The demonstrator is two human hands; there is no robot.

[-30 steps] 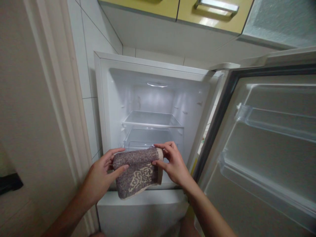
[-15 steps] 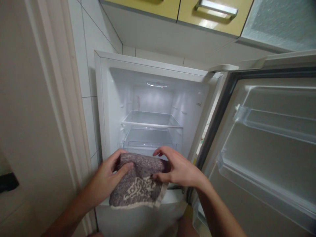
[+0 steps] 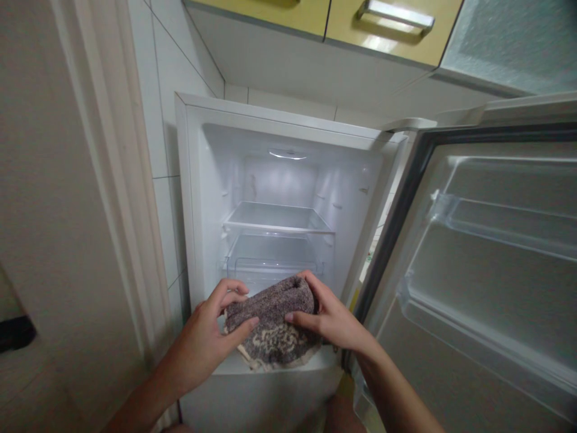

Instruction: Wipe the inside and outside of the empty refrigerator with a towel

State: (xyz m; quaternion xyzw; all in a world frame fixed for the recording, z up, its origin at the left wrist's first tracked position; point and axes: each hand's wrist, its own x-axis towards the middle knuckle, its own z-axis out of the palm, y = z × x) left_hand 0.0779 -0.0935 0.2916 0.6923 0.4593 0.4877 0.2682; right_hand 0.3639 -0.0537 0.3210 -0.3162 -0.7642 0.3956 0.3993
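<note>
A grey-brown cloth with a cream pattern and a pale edge is folded or rolled along its top. It is held up in front of the open fridge. At its left end is my left hand, the thumb on the front face and the fingers curled behind the top. My right hand grips the right end, thumb across the front and fingers behind. The cloth hides the fingertips of the right hand.
Inside the fridge are a glass shelf and a clear drawer. The fridge door stands wide open at right with clear door racks. A door frame is at left. Yellow cabinets hang above.
The cloth has turned so its right end is higher, and its top is now more rolled. My right hand has closed on the right end; my left hand has moved slightly right.
</note>
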